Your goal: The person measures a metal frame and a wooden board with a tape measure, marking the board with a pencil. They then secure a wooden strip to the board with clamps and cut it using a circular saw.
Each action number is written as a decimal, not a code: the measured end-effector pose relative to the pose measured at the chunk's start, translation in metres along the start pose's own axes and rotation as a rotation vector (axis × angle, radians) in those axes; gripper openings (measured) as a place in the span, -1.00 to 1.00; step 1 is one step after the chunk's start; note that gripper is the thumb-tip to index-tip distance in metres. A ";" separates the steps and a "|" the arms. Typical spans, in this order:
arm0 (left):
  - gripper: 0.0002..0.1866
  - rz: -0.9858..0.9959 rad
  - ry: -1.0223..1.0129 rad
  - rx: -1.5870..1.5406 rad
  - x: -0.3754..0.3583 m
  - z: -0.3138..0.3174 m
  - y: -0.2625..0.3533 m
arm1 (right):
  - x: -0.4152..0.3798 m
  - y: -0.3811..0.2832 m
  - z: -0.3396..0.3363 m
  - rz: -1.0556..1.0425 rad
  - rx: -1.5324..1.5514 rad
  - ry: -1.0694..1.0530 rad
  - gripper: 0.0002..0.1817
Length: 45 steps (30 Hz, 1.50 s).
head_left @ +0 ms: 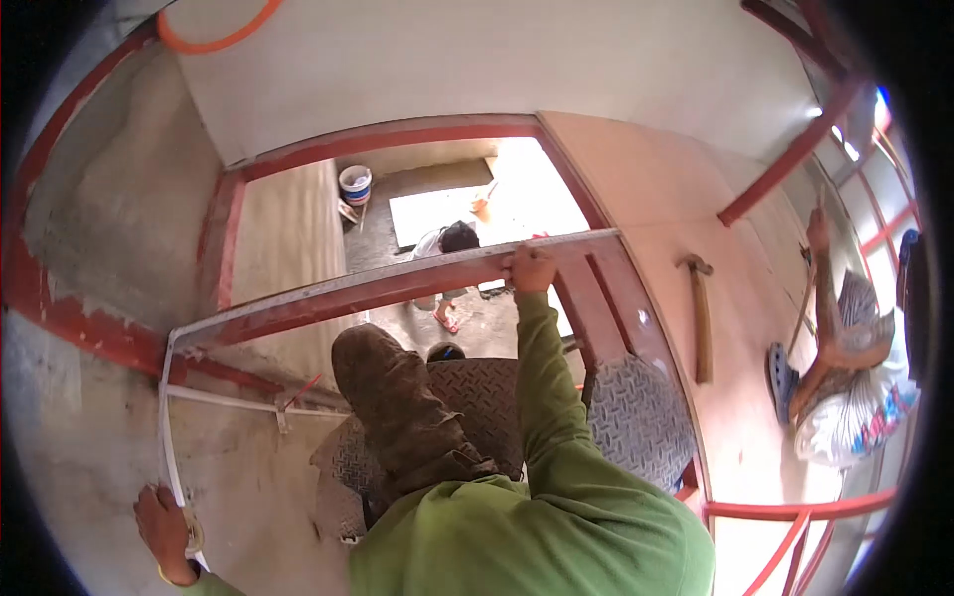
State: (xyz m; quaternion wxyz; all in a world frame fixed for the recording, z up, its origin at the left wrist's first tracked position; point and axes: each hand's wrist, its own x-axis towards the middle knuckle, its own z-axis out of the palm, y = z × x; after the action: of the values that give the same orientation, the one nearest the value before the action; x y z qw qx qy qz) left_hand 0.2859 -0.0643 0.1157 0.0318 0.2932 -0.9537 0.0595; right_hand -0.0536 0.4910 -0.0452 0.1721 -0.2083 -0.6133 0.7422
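Observation:
A long whitish strip point(397, 268) lies along the red steel beam point(388, 288), bends at the beam's left end and runs down toward my left hand. My right hand point(532, 266) is closed over the beam's upper edge, its fingers pressing on the strip. At the lower left my left hand point(164, 531) is curled against the strip's lower run, beside a roundish pale piece point(194, 526) too small to name. My brown-trousered knee point(388, 397) is bent above a chequered metal plate point(641, 422).
Through the opening below, a person point(447, 243) stands near a white bucket point(355, 184). A hammer point(700, 318) lies on the board at right. Beyond it are a person's arm point(825, 308), a grey clog point(781, 379) and a plastic bag point(855, 427). Red bars point(795, 149) cross the right side.

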 end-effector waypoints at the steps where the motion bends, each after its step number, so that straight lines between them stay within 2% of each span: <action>1: -0.69 -0.027 -0.017 -0.003 -0.003 -0.004 0.004 | -0.004 -0.005 -0.002 -0.003 0.008 0.020 -0.76; 3: -0.66 -0.049 -0.052 -0.011 -0.004 -0.012 0.006 | -0.008 -0.011 0.000 -0.023 -0.004 -0.014 -0.70; 6: -0.65 0.000 -0.029 -0.006 -0.005 -0.009 -0.005 | -0.011 -0.013 0.002 -0.026 -0.033 -0.002 -0.70; 22: -0.65 0.003 0.026 -0.063 -0.004 0.003 -0.016 | -0.008 -0.015 -0.001 -0.011 -0.070 -0.042 -0.70; 24: -0.66 0.172 0.045 -0.014 0.001 0.016 -0.036 | -0.008 -0.017 0.001 0.008 -0.055 -0.033 -0.70; 25: -0.66 0.163 0.045 -0.014 -0.004 0.011 -0.026 | -0.009 -0.013 0.000 -0.005 -0.051 -0.021 -0.70; 27: -0.66 -0.025 -0.010 -0.082 -0.008 -0.007 0.000 | -0.007 -0.011 -0.003 -0.024 -0.075 -0.035 -0.71; 30: -0.67 -0.075 -0.046 -0.042 -0.009 -0.011 0.006 | -0.004 -0.007 -0.004 -0.055 -0.057 -0.034 -0.70; 31: -0.68 -0.049 -0.027 -0.039 -0.007 -0.001 -0.002 | -0.004 -0.011 -0.009 0.006 -0.196 -0.073 -0.77; 32: -0.69 -0.010 0.045 -0.045 -0.007 0.002 -0.001 | 0.022 0.021 -0.025 -0.391 -0.849 -0.184 -0.79; 33: -0.70 0.019 0.118 -0.041 -0.011 0.010 -0.004 | 0.048 0.053 -0.042 -0.873 -1.461 -0.014 -0.72; 34: -0.74 0.235 0.164 0.111 -0.001 0.009 -0.006 | 0.059 0.063 -0.049 -0.864 -1.644 -0.074 -0.71; 35: -0.77 0.060 0.108 -0.012 -0.009 0.011 -0.004 | 0.093 0.088 -0.071 -0.836 -1.499 -0.068 -0.67; 36: -0.76 0.038 0.134 -0.023 -0.009 0.010 0.000 | 0.117 0.123 -0.073 -0.797 -1.358 -0.069 -0.63; 37: -0.75 0.014 0.107 -0.002 -0.010 0.003 0.007 | 0.089 0.090 -0.056 -0.396 -0.857 -0.143 -0.76; 38: -0.73 -0.048 0.016 -0.023 -0.009 -0.008 0.016 | 0.054 0.048 -0.035 -0.072 -0.316 -0.036 -0.78; 40: -0.72 -0.115 0.039 -0.028 -0.011 -0.011 0.020 | 0.017 0.008 -0.018 -0.051 -0.147 -0.108 -0.66; 41: -0.72 -0.091 0.056 -0.057 -0.011 -0.009 0.021 | 0.010 -0.002 -0.014 -0.040 -0.181 -0.088 -0.64; 43: -0.72 -0.086 0.073 -0.079 -0.010 -0.012 0.022 | 0.005 -0.005 -0.007 -0.026 -0.215 -0.087 -0.62; 45: -0.72 -0.099 0.039 -0.112 -0.010 -0.019 0.030 | 0.010 -0.002 -0.011 -0.036 -0.124 -0.117 -0.63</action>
State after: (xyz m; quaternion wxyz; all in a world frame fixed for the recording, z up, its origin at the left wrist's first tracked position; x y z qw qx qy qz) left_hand 0.2783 -0.0318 0.1308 0.0698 0.3365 -0.9390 0.0104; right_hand -0.0558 0.5058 -0.0462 0.1358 -0.1639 -0.6707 0.7105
